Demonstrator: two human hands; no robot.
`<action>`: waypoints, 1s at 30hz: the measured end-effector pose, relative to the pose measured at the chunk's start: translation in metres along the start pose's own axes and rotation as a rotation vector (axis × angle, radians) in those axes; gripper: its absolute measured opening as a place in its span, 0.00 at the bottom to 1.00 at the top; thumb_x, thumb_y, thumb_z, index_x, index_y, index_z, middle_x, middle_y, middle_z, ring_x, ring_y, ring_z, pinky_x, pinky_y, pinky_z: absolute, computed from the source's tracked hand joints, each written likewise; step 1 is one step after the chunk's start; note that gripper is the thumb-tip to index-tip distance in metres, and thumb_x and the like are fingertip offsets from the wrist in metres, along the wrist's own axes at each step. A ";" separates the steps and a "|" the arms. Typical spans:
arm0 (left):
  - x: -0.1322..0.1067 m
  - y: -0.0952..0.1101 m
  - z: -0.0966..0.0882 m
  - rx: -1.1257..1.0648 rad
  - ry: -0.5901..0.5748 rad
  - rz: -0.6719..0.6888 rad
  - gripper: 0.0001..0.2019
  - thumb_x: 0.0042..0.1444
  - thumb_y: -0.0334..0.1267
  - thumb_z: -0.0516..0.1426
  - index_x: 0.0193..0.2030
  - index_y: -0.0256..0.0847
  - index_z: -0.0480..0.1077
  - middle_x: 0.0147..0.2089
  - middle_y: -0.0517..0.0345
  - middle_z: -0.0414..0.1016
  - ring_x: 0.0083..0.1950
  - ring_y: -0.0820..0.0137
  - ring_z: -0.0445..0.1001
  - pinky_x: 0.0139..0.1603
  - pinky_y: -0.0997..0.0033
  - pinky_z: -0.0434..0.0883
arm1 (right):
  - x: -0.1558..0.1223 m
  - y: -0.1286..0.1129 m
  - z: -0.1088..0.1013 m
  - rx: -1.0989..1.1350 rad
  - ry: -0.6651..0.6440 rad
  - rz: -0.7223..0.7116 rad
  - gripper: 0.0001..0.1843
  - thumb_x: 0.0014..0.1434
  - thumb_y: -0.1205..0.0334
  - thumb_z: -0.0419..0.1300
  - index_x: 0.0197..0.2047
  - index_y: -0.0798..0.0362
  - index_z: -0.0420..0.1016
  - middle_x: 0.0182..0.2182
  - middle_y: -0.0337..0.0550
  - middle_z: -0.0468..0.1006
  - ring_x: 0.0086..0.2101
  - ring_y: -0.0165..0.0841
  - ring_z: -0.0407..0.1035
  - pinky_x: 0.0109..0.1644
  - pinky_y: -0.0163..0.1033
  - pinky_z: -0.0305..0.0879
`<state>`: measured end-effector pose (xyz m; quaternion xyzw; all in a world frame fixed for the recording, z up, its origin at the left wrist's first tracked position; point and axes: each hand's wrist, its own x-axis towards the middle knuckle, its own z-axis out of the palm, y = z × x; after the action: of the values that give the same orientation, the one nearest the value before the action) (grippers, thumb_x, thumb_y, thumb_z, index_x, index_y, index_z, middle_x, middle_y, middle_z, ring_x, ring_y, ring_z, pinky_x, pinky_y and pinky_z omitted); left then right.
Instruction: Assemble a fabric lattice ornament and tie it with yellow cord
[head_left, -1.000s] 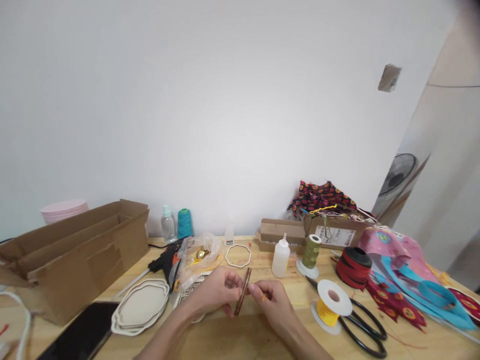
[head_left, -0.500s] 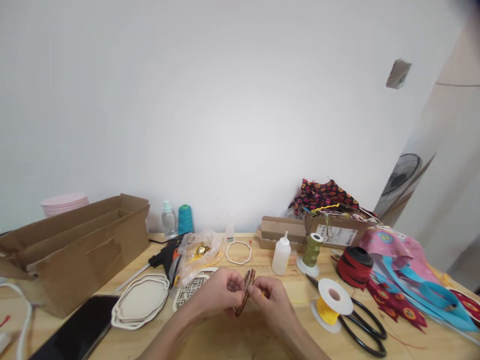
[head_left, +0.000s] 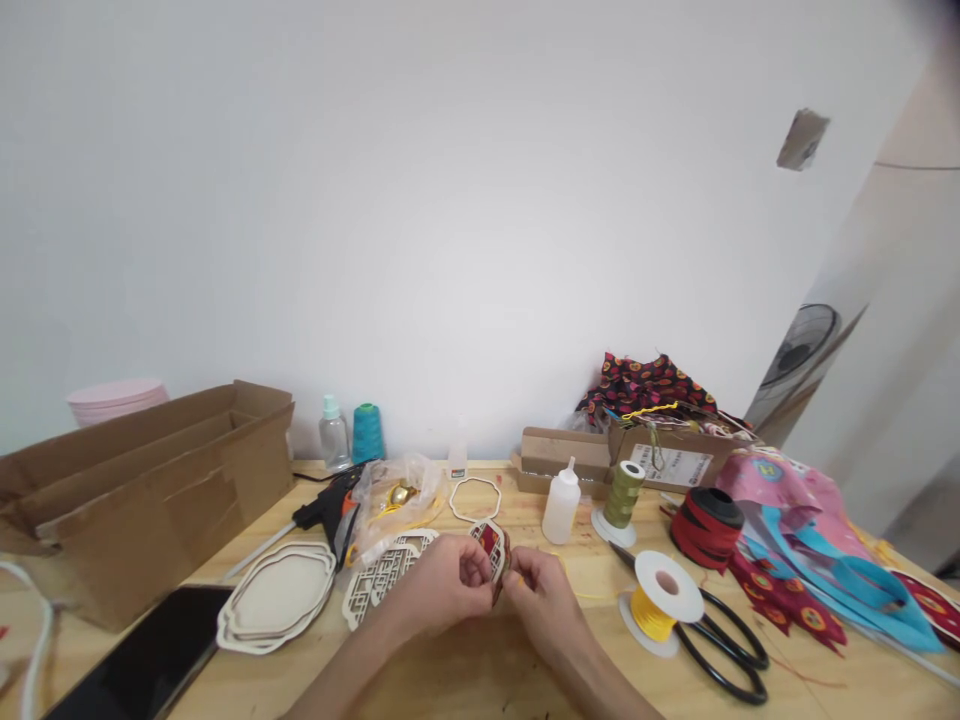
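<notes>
While the left hand point(head_left: 453, 582) and right hand point(head_left: 547, 600) pinch one latticed ornament point(head_left: 490, 541), one squeeze bottle point(head_left: 561, 508), one yellow spool point(head_left: 654, 617) nearby

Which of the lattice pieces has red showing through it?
The held lattice piece, pinched by the left hand, right hand at its edge. The other lattice pieces lie on the table to its left, showing no red.

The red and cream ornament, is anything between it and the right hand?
Nothing plainly visible: the left hand holds the ornament, and the right hand is right at its edge. A bit of yellow shows at the right hand, too small to tell whether it lies between.
</notes>
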<state>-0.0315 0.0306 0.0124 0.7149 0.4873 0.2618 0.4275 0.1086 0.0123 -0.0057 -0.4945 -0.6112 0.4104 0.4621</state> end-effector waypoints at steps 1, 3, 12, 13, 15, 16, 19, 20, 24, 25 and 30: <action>-0.001 0.000 0.000 0.027 0.009 0.004 0.04 0.36 0.33 0.53 0.23 0.37 0.66 0.19 0.65 0.64 0.22 0.76 0.61 0.21 0.77 0.56 | 0.001 0.002 0.000 0.002 0.005 0.007 0.05 0.39 0.66 0.47 0.15 0.54 0.58 0.15 0.32 0.54 0.21 0.26 0.48 0.23 0.31 0.44; -0.002 0.001 0.000 0.078 0.021 0.011 0.05 0.37 0.33 0.53 0.24 0.37 0.67 0.20 0.64 0.65 0.22 0.75 0.62 0.22 0.77 0.57 | 0.002 0.004 0.000 0.010 0.012 0.022 0.05 0.38 0.65 0.46 0.14 0.53 0.56 0.15 0.31 0.53 0.20 0.25 0.48 0.22 0.31 0.43; -0.008 0.011 -0.005 0.343 0.059 0.053 0.04 0.39 0.34 0.51 0.22 0.39 0.66 0.19 0.63 0.66 0.22 0.74 0.63 0.22 0.76 0.56 | -0.002 -0.001 0.001 0.017 0.000 0.052 0.05 0.35 0.66 0.47 0.13 0.52 0.52 0.13 0.30 0.50 0.19 0.24 0.44 0.21 0.31 0.39; -0.010 0.014 -0.005 0.385 0.077 0.068 0.04 0.39 0.33 0.50 0.21 0.39 0.65 0.19 0.63 0.66 0.23 0.74 0.63 0.22 0.75 0.55 | -0.002 -0.002 0.002 0.015 -0.001 0.055 0.05 0.35 0.66 0.47 0.13 0.52 0.52 0.13 0.30 0.51 0.19 0.24 0.44 0.21 0.31 0.40; -0.013 0.020 -0.004 0.469 0.120 0.099 0.03 0.38 0.32 0.50 0.19 0.40 0.63 0.20 0.62 0.65 0.24 0.72 0.62 0.24 0.73 0.54 | -0.002 -0.003 0.002 0.012 0.005 0.061 0.05 0.34 0.65 0.47 0.12 0.52 0.52 0.13 0.30 0.51 0.19 0.24 0.45 0.21 0.31 0.40; -0.014 0.023 -0.003 0.505 0.136 0.114 0.03 0.38 0.31 0.50 0.19 0.41 0.62 0.21 0.61 0.66 0.25 0.71 0.62 0.25 0.72 0.53 | -0.002 -0.004 0.003 0.011 0.009 0.066 0.06 0.35 0.65 0.47 0.12 0.52 0.52 0.13 0.30 0.51 0.19 0.24 0.45 0.21 0.31 0.40; -0.016 0.027 0.000 0.577 0.153 0.145 0.03 0.38 0.30 0.49 0.21 0.41 0.61 0.25 0.58 0.67 0.28 0.69 0.63 0.27 0.70 0.53 | -0.002 -0.003 0.005 0.010 0.025 0.084 0.06 0.35 0.65 0.47 0.12 0.52 0.53 0.12 0.30 0.52 0.19 0.24 0.46 0.21 0.31 0.41; -0.016 0.028 0.001 0.590 0.153 0.150 0.03 0.39 0.30 0.49 0.23 0.41 0.61 0.26 0.57 0.68 0.29 0.68 0.63 0.28 0.70 0.54 | -0.002 -0.002 0.005 0.010 0.031 0.089 0.05 0.35 0.65 0.47 0.12 0.52 0.54 0.12 0.30 0.52 0.19 0.24 0.46 0.21 0.31 0.41; -0.016 0.026 0.004 0.615 0.146 0.156 0.05 0.40 0.29 0.48 0.25 0.42 0.61 0.29 0.55 0.69 0.31 0.66 0.65 0.30 0.69 0.55 | -0.003 -0.002 0.005 0.022 0.044 0.107 0.04 0.34 0.66 0.47 0.12 0.53 0.55 0.12 0.30 0.52 0.19 0.24 0.46 0.21 0.31 0.41; -0.016 0.025 0.004 0.614 0.145 0.156 0.05 0.40 0.30 0.48 0.26 0.42 0.60 0.29 0.55 0.69 0.31 0.66 0.65 0.30 0.70 0.55 | -0.003 -0.002 0.005 0.027 0.044 0.110 0.04 0.34 0.66 0.47 0.12 0.52 0.55 0.12 0.30 0.52 0.18 0.24 0.46 0.21 0.31 0.41; -0.016 0.020 0.000 0.583 0.144 0.132 0.04 0.39 0.30 0.49 0.23 0.42 0.58 0.26 0.60 0.67 0.28 0.70 0.63 0.27 0.73 0.54 | -0.002 0.001 0.006 0.060 0.044 0.122 0.06 0.35 0.64 0.48 0.11 0.52 0.54 0.12 0.31 0.52 0.18 0.24 0.45 0.20 0.31 0.40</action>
<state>-0.0280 0.0128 0.0298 0.8171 0.5237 0.1882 0.1507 0.1032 0.0103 -0.0079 -0.5258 -0.5569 0.4449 0.4641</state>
